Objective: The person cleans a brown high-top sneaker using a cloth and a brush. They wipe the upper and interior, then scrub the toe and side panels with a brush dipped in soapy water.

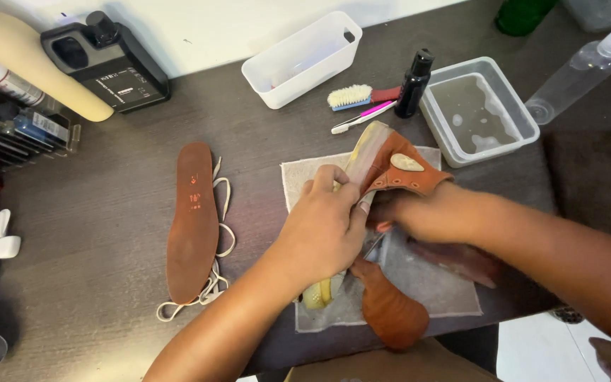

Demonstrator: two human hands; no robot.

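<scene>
A rust-brown high-top shoe (397, 170) lies on its side on a pale cloth (433, 283), its yellowish sole turned toward my left. My left hand (323, 226) grips the sole edge from above. My right hand (419, 212) is pushed into the shoe's opening, fingers hidden inside. The shoe's toe end (390, 311) shows below my hands, near the table's front edge. To the left lie the brown insole (192, 219) and the white laces (220, 240), both loose on the dark table (107, 212).
Behind the shoe: a white plastic basket (302, 60), a bristle brush (355, 97), a pink-and-white toothbrush (362, 117), a small black bottle (414, 83), a tub of cloudy water (479, 110) and a clear spray bottle (581, 67). A black device (107, 60) and clutter stand at far left.
</scene>
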